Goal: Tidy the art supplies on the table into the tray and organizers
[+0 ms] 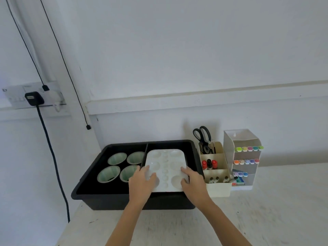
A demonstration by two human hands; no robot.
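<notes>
Palette [166, 167], glossy white, round wells, in grip of left hand [142, 183] and right hand [193, 181]

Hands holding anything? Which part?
The white palette, held by both hands: left hand grips its near-left edge, right hand its near-right edge.

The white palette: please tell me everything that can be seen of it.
The white palette is a rounded rectangle, seemingly glossy plastic, with large round wells along both long sides and small ones down the middle, all clean. It is over the right compartment of the black tray, beside the divider. The left hand and right hand grip its near corners.
</notes>
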